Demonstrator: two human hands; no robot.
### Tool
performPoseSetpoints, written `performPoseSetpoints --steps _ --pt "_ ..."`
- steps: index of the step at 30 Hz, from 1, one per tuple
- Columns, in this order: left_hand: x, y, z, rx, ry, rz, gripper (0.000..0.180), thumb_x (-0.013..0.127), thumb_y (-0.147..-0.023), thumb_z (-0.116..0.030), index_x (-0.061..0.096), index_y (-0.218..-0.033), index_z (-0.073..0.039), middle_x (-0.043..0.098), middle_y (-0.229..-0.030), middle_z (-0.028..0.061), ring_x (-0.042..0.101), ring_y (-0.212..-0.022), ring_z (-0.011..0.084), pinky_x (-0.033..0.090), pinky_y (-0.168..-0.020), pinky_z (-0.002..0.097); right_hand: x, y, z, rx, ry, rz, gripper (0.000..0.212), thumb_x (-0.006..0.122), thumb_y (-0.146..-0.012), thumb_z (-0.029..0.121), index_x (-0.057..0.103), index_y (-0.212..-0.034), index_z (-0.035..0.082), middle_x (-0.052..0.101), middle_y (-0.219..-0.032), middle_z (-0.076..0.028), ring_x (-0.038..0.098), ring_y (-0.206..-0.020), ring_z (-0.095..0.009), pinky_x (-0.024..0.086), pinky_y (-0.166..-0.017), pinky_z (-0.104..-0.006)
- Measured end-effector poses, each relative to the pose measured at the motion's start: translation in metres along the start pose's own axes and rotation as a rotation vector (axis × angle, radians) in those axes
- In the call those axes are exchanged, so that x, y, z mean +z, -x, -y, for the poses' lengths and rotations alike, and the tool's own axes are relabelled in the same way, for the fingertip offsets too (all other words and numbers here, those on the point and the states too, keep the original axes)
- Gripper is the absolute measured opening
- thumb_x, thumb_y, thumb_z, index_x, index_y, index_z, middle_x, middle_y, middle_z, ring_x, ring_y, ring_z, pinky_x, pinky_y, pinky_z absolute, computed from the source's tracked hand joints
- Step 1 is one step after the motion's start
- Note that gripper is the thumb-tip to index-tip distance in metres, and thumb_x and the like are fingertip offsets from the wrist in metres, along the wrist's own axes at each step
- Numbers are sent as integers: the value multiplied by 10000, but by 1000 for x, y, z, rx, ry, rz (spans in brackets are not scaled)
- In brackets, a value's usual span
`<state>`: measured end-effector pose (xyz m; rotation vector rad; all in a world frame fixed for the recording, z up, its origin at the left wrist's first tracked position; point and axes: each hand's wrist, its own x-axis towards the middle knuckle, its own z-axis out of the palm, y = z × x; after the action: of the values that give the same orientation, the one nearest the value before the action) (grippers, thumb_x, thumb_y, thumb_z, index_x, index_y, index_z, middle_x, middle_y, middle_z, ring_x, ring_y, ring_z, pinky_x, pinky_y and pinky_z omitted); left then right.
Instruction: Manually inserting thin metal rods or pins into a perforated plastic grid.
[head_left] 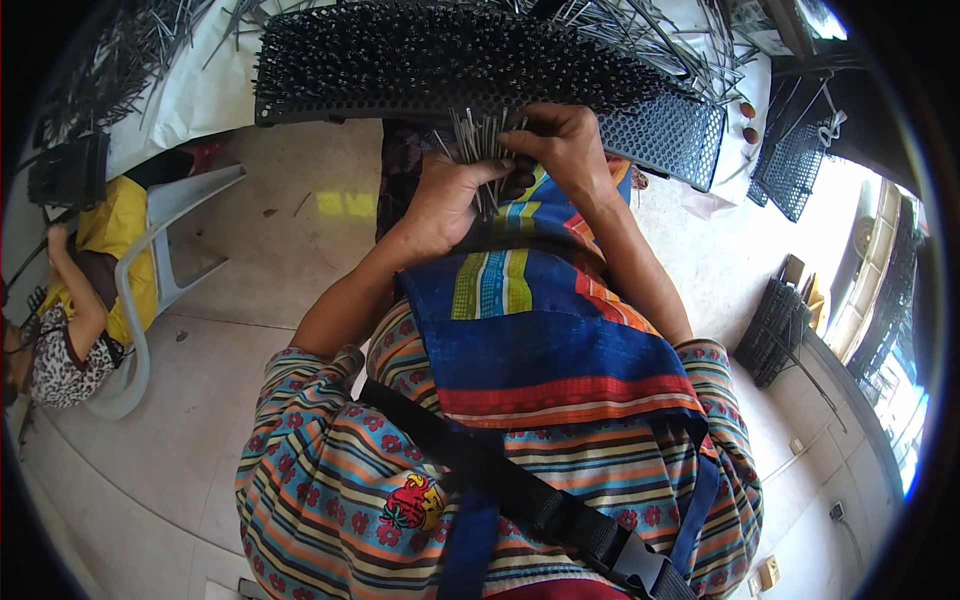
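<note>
My left hand (447, 200) is closed around a bundle of thin grey rods (480, 135), its thumb pressed across them. The rods fan out upward, and a few ends stick out below the fist. My right hand (568, 150) is beside the bundle's right side, thumb and forefinger pinched together at the rod tops; whether it grips one rod or several is hard to see. Just beyond both hands lies a long black perforated tray (665, 135), most of its holes filled with upright dark rods (450, 60). Its right end shows bare holes.
Loose rods (690, 45) lie in heaps behind the tray on a white-covered table (215, 85). At left, another person (75, 330) sits on a white plastic chair (140, 270). Dark perforated panels (795, 165) hang at right, and a dark rack (772, 330) stands on the floor.
</note>
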<state>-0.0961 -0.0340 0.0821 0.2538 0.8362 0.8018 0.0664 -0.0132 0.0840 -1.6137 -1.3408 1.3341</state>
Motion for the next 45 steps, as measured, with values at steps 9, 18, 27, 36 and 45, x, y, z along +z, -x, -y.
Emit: performPoseSetpoints --steps 9,18,27,36,45 --pt "-9 -2 4 -101 -83 -192 216 556 -896 -21 610 -1101 15 683 -969 171 684 -864 252 558 -696 349 -12 5 17 -291 -318 -480 37 719 -785 -13 700 -815 -3 617 -699 23 513 -621 -30 409 -546 -189" --pt "-6 -2 12 -58 -58 -190 171 554 -835 52 632 -987 51 686 -887 179 685 -756 246 562 -655 350 -14 -4 -4 -488 161 -480 111 740 -738 -6 702 -841 15 632 -730 -45 573 -614 -94 450 -567 -227" --pt "-2 -3 8 -60 -144 -207 180 576 -837 41 636 -1006 57 695 -889 171 679 -745 222 523 -630 310 -12 -13 6 -562 434 -453 116 734 -745 139 715 -854 101 631 -746 -67 634 -644 -269 496 -555 -343" --pt "3 -3 8 -36 -80 -125 190 598 -842 37 623 -1029 54 692 -897 162 679 -759 233 521 -611 312 -18 8 6 -513 633 -347 158 694 -806 111 703 -955 62 642 -790 -101 652 -648 -234 488 -549 -295" --pt "9 -7 14 -49 -66 -15 207 560 -903 -36 619 -1094 17 676 -993 146 682 -864 247 573 -775 379 -31 19 -1 95 -405 -177 73 711 -777 39 688 -823 -12 644 -678 1 548 -618 -45 437 -549 -208"
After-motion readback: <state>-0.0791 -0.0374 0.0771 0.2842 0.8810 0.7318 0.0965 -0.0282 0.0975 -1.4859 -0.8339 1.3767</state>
